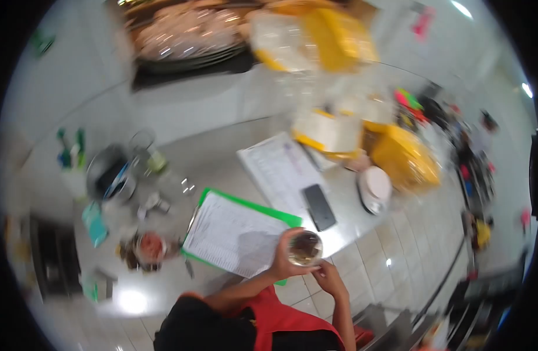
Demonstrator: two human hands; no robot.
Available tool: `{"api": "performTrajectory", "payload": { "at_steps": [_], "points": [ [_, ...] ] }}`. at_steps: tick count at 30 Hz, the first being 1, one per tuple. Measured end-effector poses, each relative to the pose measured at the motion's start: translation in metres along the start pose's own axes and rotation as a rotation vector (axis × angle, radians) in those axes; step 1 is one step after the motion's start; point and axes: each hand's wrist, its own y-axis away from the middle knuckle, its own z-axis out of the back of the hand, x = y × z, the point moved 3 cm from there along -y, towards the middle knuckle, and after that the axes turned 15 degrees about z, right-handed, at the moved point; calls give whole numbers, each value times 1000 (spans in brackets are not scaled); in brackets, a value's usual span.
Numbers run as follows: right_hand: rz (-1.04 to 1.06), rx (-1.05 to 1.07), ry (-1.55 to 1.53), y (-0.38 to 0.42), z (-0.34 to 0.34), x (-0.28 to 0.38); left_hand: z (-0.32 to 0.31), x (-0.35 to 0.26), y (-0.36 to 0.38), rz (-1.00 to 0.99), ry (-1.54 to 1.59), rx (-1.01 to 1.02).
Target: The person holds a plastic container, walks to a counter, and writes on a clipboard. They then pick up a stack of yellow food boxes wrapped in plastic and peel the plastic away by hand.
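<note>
glass jar (305,248), held up over the bench's (222,152) near edge: the left hand (283,257) wraps around its side, the right hand (327,276) touches its lower rim with fingertips. just beyond lie a green clipboard (237,231) and a dark phone (319,206).

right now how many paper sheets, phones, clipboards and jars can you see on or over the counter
paper sheets: 2, one on the green clipboard, one loose
phones: 1, dark phone
clipboards: 1, green clipboard
jars: 1, small jar, left hand gripping it, right hand touching
total: 5
</note>
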Motion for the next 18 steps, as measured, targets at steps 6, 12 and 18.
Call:
{"api": "performTrajectory", "payload": {
  "at_steps": [6, 12, 18],
  "points": [
    [-329, -47, -164, 33, 46, -119, -63, 5, -50, -66, 32, 58],
    [101, -205, 266, -52, 34, -130, -68, -2, -41, -123, -82, -222],
    [424, -72, 437, -114, 43, -136, -24, -52, 29, -259, -355, -786]
  ]
}}
